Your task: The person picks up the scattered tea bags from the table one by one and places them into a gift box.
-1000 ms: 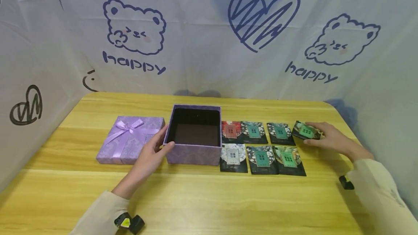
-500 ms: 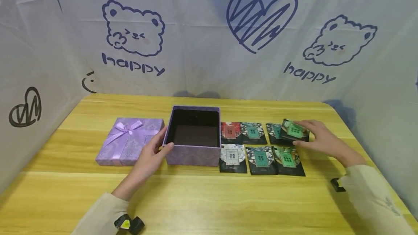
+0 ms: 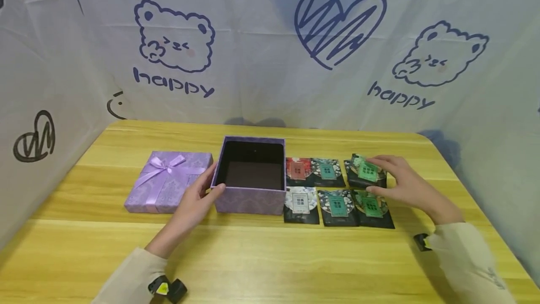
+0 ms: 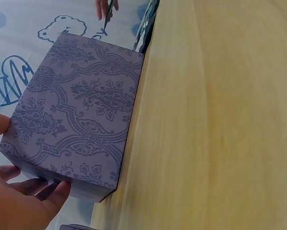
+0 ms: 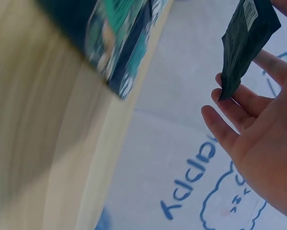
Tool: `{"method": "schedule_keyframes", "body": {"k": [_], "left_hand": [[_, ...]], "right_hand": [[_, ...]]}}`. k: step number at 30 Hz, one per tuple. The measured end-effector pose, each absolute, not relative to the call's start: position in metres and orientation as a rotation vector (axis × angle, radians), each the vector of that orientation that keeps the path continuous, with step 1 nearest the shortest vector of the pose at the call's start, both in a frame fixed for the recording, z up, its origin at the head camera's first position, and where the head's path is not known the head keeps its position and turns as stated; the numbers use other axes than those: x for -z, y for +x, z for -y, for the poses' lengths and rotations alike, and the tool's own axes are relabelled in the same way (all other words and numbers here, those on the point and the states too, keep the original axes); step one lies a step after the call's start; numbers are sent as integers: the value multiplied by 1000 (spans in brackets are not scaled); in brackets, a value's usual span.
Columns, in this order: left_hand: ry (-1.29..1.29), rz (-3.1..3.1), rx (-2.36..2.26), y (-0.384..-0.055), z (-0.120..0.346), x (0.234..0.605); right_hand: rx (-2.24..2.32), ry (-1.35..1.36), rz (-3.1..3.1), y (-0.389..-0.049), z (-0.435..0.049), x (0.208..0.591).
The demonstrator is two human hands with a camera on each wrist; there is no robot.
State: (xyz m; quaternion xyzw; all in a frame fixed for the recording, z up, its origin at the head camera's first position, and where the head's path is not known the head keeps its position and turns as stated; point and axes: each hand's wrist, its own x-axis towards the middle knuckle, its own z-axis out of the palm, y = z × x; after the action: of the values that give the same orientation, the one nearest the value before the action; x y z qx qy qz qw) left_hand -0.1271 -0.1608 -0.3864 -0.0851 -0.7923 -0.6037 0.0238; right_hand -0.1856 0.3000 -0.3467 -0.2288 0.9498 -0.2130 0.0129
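Observation:
My left hand point(image 3: 198, 196) grips the left wall of an open purple patterned box point(image 3: 251, 201), thumb at the front rim. Its dark inside shows nothing lying in it. In the left wrist view, the fingers curl around the end of the box point(image 4: 76, 110). Between thumb and fingers, my right hand point(image 3: 402, 184) pinches a green-labelled sachet point(image 3: 364, 170). This sachet is tilted above the row and mostly covers another sachet in the head view. From the right wrist, its dark back point(image 5: 244, 45) shows a barcode.
Two rows of flat sachets lie right of the box, among them a red one point(image 3: 298, 171), a white one point(image 3: 301, 203), and a green one point(image 3: 372, 207). A purple lid with a ribbon bow point(image 3: 168, 184) lies to the left. A white printed cloth point(image 3: 261, 83) hangs behind the wooden table point(image 3: 270, 257).
My right hand has carried the green sachet leftward from the right end of the back row to over the neighbouring sachet. The left hand and the box have stayed put.

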Motion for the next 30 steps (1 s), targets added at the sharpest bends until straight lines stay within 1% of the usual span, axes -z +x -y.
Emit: {"method": "schedule_keyframes", "body": {"k": [11, 30], "left_hand": [[-269, 2439, 1883, -128, 158, 388], [-220, 2499, 1855, -125, 159, 387]], "right_hand": [[634, -851, -2962, -181, -270, 342], [601, -915, -2925, -188, -222, 333]]}}
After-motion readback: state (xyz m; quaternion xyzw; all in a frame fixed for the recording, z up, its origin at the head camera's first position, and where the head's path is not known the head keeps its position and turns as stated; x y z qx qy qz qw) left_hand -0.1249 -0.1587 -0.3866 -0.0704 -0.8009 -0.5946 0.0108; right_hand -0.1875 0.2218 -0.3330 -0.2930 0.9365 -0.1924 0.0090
